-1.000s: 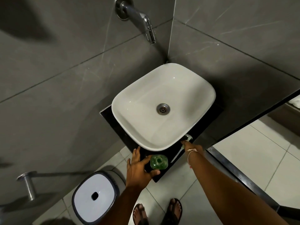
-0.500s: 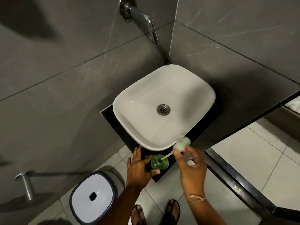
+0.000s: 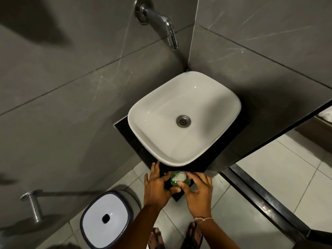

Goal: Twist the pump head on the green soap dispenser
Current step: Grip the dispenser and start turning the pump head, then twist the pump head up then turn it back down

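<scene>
From the head view, you have the green soap dispenser standing on the near corner of the dark counter, just in front of the white basin and very close to the counter's front edge. Your left hand is wrapped against the bottle's left side, thumb coming round the front. Your right hand has its fingers closed on the pale pump head from the right and front.

Expect the bottle to be light, probably thin clear plastic that flexes if you squeeze hard, and possibly slick with soap. So hold the body low and firmly with your left hand, and take the pump by its collar or the base of the spout, not the spout tip, which would likely bend or give poor leverage. The head looks small and smooth; a pinch with thumb and two fingers should turn it.

Mind the edges. The bottle sits near the corner, with open floor below and the white-lidded bin down to the left, so a slip could send it off. The basin's rim crowds the far side, leaving your knuckles little room there. To the right and toward you the space is open, which is where your wrist can swing.
</scene>
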`<state>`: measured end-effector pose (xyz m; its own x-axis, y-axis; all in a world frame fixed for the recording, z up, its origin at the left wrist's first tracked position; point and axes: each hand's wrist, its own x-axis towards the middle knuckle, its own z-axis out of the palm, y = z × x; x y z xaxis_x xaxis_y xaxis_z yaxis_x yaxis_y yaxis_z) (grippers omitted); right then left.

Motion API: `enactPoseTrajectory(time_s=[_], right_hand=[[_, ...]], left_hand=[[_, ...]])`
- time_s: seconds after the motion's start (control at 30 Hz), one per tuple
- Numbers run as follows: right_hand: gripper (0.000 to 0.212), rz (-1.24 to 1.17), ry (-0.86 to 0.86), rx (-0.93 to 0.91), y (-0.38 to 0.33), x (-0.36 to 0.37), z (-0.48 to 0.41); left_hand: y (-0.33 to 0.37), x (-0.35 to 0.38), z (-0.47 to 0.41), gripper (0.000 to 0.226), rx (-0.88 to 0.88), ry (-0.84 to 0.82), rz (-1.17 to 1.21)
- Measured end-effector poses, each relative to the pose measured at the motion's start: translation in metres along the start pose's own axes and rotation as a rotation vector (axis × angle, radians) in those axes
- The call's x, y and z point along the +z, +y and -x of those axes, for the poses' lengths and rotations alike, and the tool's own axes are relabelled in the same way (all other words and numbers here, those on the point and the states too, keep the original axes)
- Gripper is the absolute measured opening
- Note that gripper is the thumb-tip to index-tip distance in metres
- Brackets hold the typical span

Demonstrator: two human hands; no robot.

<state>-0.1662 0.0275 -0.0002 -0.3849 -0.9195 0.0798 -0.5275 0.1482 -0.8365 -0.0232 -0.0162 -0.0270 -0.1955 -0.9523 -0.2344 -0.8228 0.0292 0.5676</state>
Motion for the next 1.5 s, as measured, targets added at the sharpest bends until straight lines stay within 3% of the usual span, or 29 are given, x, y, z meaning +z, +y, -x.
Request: enactPoseTrajectory(time_s=[0.23,0.4,0.53,0.67,0.77,0.9,1.1,1.2,1.33,1.5], right_hand=[[0.037,0.072,0.018,0.076,-0.003,0.006,-0.002],[0.051,0.121,-0.039,0.024,-0.007,0.005,-0.001],[0.034,0.107,0.025,0.051,-0.008,0.007,-0.002],[0.049,0.151,0.031,0.12,-0.013,0.016,-0.005],[0.057,0.158,-0.006,0.068,-0.01,0.012,0.0],[0.037,0.133,0.042,0.044,-0.006,0.007,0.003],[0.049,0.181,0.052,0.17,-0.018,0.017,-0.005],[0.05,0.137,-0.007,0.101,-0.009,0.013,0.003],[0.037,0.132,0.073,0.135,-0.009,0.014,0.0],[0.055,0.168,0.052,0.186,-0.016,0.017,-0.003]], left_hand=[[-0.003,0.004,-0.001,0.063,0.003,0.014,-0.027],[-0.004,0.005,-0.001,0.058,-0.001,0.027,-0.02],[-0.003,0.005,-0.001,0.06,0.011,0.023,-0.038],[-0.002,0.005,0.0,0.045,-0.001,0.043,-0.023],[-0.004,0.006,0.0,0.05,0.0,0.049,0.003],[-0.006,0.008,-0.002,0.061,0.022,0.028,-0.038],[-0.006,0.01,-0.002,0.042,0.004,0.057,-0.028],[-0.008,0.01,-0.002,0.05,0.015,0.057,-0.023],[-0.006,0.009,-0.003,0.055,0.022,0.036,-0.045],[-0.008,0.01,-0.002,0.042,0.013,0.057,-0.012]])
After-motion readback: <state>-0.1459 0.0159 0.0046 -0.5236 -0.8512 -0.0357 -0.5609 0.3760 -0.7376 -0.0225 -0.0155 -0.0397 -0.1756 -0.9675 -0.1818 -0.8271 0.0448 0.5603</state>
